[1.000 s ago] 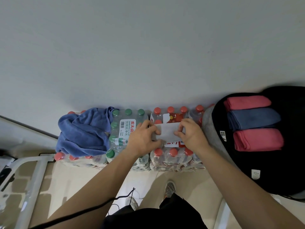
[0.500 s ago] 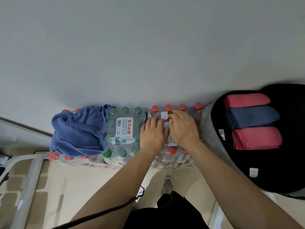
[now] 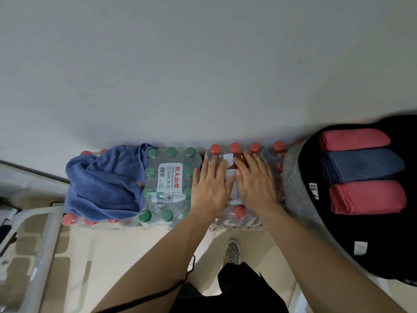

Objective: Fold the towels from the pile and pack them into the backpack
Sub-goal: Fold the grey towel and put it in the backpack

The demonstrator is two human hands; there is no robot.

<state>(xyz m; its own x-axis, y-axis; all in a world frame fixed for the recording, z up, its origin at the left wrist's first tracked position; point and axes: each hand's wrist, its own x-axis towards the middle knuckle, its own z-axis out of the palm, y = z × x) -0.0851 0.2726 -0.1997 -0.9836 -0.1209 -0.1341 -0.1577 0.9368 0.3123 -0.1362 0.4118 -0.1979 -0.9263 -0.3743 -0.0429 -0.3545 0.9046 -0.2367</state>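
A crumpled blue towel [image 3: 106, 184] lies on the left end of the shrink-wrapped bottle packs, beside the green-capped pack [image 3: 169, 154]. On the red-capped pack [image 3: 239, 211] the left hand [image 3: 209, 190] and right hand [image 3: 255, 186] lie flat side by side, fingers [image 3: 213, 164] straight and gripping nothing, pressing a white piece [image 3: 234, 192] whose nature I cannot tell. At the right the open backpack [image 3: 361, 240] holds 3 folded towels [image 3: 363, 164] in a row: pink, blue, pink

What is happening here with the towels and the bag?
A person presses the left hand and right hand flat on a white folded cloth lying on a pack of red-capped bottles. A crumpled blue towel waits on the left. The open backpack already holds three folded towels, two pink and one blue.
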